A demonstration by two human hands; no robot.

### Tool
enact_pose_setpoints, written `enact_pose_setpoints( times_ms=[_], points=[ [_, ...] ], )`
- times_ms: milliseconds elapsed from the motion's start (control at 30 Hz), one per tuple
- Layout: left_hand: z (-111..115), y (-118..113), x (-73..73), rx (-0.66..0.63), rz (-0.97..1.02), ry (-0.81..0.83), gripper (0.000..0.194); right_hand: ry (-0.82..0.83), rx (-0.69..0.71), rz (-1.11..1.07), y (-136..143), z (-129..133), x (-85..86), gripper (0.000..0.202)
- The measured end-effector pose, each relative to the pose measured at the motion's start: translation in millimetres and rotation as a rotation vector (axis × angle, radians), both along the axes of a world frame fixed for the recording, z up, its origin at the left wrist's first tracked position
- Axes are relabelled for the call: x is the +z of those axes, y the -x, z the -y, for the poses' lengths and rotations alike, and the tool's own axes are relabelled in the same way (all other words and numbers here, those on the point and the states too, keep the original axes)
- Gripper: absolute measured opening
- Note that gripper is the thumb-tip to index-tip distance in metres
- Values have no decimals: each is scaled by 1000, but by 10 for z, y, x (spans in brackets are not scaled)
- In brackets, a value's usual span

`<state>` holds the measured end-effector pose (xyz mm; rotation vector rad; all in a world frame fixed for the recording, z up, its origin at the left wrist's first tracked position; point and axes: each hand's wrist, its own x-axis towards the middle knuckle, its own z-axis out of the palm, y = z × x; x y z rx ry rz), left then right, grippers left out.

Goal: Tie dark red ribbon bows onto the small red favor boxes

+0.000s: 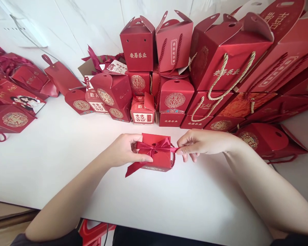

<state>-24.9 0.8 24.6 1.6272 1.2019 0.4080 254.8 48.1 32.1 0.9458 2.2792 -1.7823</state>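
Observation:
A small red gift box point(161, 160) sits on the white table in front of me, its top crossed by a dark red satin ribbon point(154, 147) tied in a bow. One ribbon tail hangs over the box's near left side. My left hand point(125, 149) grips the bow's left loop, with the thumb lying on the box top. Between the thumb and fingers of my right hand point(195, 143) is the ribbon's right part, stretched out past the box edge. A twisted red cord handle shows at the box's right side, partly hidden.
Stacked red gift boxes point(177, 97) with rope handles line the wall behind. More boxes and ribbons point(17, 73) lie at the far left. Another red box point(269, 138) stands to the right, near my right forearm. Below the table's front edge is a red plastic object point(94, 234).

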Motion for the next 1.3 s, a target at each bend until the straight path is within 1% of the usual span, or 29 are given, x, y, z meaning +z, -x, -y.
enact_pose_setpoints(
  times_ms=[133,200,267,300,367,433,467,533,600,667,733,867,967,1133,1233,1300],
  points=[
    [7,-23,21,-14,3,-11,40,17,86,84,-90,-52,1,36],
    [17,-37,32,-14,-11,-41,40,-44,101,155,-179,-61,21,31],
    [26,-47,35,-14,-31,-72,39,-165,76,176,-255,-59,41,23],
    [28,-49,33,-17,-35,-82,39,-239,39,153,-272,-54,49,21],
    [30,-50,23,-27,-35,-88,39,-376,-96,48,-241,-33,55,23],
    [30,-49,8,-39,-23,-83,39,-454,-257,-107,-123,6,44,27],
    [30,-49,0,-46,-12,-75,39,-463,-320,-189,-43,32,31,29],
    [30,-47,-13,-63,17,-57,40,-418,-350,-322,117,87,-8,30],
    [30,-45,-19,-73,46,-35,40,-340,-307,-383,236,134,-59,29],
    [32,-43,-17,-67,58,-23,39,-258,-247,-401,292,160,-111,29],
    [34,-45,-9,-52,46,-35,39,-208,-201,-415,298,161,-156,27],
    [38,-58,8,-30,11,-80,40,-192,-159,-435,268,113,-207,26],
    [35,-63,10,-33,9,-89,42,-164,-137,-435,257,78,-212,26],
    [25,-58,2,-38,7,-88,44,-168,-75,-453,228,55,-183,25],
    [30,-63,8,-39,15,-58,45,-118,-67,-472,197,33,-198,26],
    [34,-69,16,-36,15,-39,45,-57,-85,-497,192,17,-240,28]
  ],
)
